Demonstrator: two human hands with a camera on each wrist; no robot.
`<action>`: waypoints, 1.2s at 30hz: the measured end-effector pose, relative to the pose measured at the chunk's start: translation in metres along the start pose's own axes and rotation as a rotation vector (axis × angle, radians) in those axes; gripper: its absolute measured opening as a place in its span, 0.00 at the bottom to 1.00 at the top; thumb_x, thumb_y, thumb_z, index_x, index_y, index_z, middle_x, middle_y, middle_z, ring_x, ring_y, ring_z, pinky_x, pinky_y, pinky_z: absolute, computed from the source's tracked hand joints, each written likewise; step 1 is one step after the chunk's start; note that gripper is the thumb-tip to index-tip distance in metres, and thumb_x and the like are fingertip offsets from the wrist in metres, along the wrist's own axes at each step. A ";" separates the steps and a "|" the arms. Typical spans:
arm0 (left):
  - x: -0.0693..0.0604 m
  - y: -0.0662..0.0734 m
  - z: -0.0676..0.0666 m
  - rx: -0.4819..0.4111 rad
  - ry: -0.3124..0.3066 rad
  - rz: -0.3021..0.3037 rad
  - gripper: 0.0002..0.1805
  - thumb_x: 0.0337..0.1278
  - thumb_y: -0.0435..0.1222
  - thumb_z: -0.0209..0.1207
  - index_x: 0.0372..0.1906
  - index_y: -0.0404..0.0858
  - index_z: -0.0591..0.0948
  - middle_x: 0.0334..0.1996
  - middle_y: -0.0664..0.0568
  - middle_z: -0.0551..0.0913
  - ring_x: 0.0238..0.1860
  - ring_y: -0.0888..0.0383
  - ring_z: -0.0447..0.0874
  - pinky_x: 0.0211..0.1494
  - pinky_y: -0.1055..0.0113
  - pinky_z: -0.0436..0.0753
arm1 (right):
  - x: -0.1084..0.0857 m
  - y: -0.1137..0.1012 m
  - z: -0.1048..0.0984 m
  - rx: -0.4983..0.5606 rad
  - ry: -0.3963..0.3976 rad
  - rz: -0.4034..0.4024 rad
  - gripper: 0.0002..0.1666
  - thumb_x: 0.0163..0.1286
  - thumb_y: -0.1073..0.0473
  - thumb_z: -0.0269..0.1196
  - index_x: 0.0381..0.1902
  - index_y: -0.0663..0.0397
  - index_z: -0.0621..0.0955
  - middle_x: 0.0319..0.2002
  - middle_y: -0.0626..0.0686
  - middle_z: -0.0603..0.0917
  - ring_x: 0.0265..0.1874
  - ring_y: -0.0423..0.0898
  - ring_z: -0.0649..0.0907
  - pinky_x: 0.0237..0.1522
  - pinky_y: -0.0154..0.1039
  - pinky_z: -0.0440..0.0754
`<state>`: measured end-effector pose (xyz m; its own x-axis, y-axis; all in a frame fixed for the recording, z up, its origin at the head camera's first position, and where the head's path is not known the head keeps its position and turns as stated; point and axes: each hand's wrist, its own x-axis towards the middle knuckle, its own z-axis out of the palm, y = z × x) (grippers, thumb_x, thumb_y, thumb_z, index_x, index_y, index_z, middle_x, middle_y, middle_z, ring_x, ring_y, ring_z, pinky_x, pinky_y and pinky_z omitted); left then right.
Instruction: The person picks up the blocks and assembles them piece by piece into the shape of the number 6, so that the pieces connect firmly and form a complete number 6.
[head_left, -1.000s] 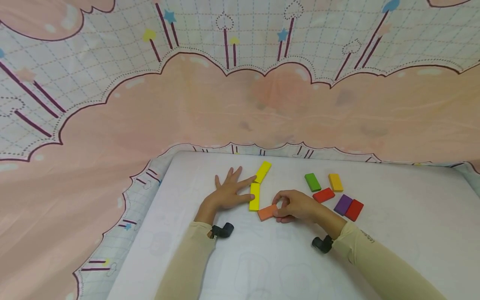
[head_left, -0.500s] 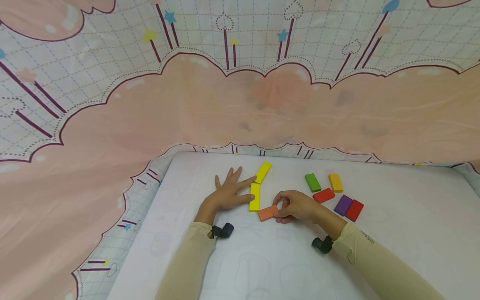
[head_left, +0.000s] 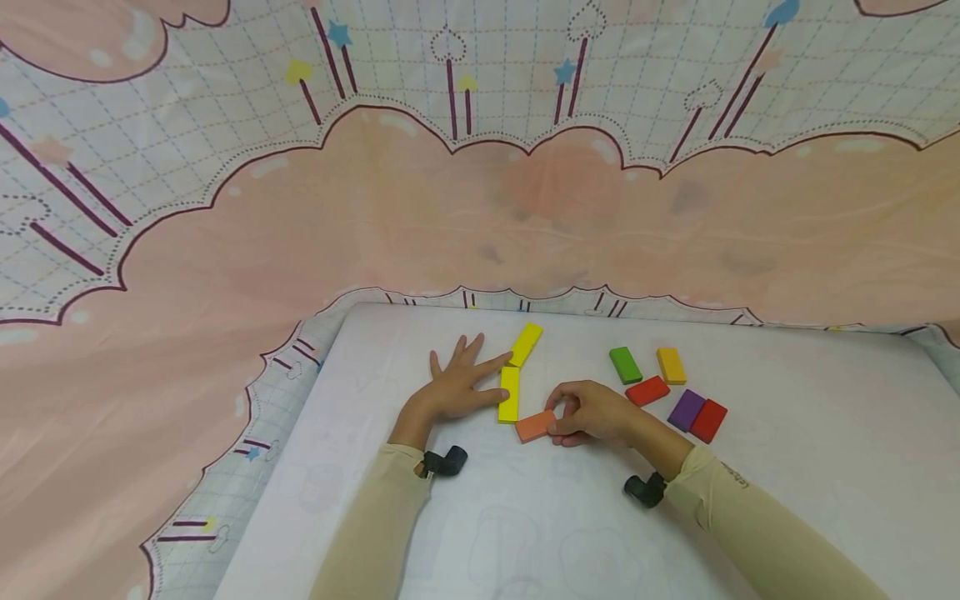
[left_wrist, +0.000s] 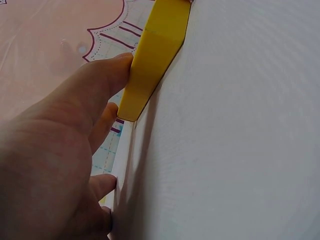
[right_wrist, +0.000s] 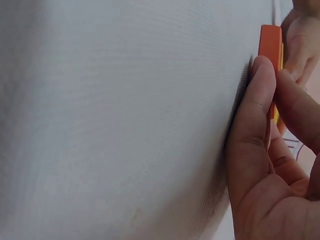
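On the white table [head_left: 570,517], the left hand [head_left: 456,392], fingers spread, is at 9 o'clock from the right hand [head_left: 597,412], whose thumb and fingertips pinch. The left thumb touches the nearer yellow rectangular block [head_left: 509,410]; the farther yellow rectangular block [head_left: 527,342] meets it at 1 o'clock. The pinched orange rectangular block [head_left: 533,427] lies at the nearer yellow's 5 o'clock, perhaps touching.
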<state>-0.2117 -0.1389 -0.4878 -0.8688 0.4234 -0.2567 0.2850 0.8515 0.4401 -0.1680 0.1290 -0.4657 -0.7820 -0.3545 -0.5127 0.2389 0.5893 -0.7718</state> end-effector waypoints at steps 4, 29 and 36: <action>0.000 0.000 0.000 -0.010 -0.004 -0.001 0.38 0.65 0.65 0.53 0.78 0.70 0.58 0.85 0.50 0.36 0.84 0.42 0.25 0.73 0.27 0.21 | -0.002 0.004 -0.004 0.095 -0.050 -0.011 0.25 0.63 0.56 0.74 0.57 0.50 0.81 0.37 0.57 0.81 0.32 0.47 0.87 0.40 0.35 0.88; 0.000 -0.008 -0.002 -0.010 -0.013 0.034 0.39 0.65 0.64 0.54 0.78 0.70 0.58 0.85 0.50 0.36 0.84 0.42 0.23 0.73 0.27 0.20 | -0.064 0.045 -0.077 -0.694 0.447 -0.423 0.21 0.67 0.43 0.70 0.53 0.46 0.88 0.47 0.51 0.85 0.50 0.53 0.80 0.48 0.55 0.82; 0.000 -0.008 -0.001 -0.012 -0.008 0.038 0.38 0.65 0.64 0.54 0.79 0.70 0.58 0.85 0.50 0.36 0.84 0.42 0.24 0.73 0.28 0.20 | -0.063 0.060 -0.089 -0.827 0.425 -0.344 0.26 0.62 0.37 0.72 0.55 0.39 0.87 0.51 0.52 0.83 0.54 0.56 0.77 0.43 0.61 0.80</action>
<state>-0.2146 -0.1459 -0.4905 -0.8543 0.4576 -0.2464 0.3127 0.8312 0.4596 -0.1556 0.2509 -0.4465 -0.9135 -0.4067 -0.0076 -0.3904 0.8818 -0.2645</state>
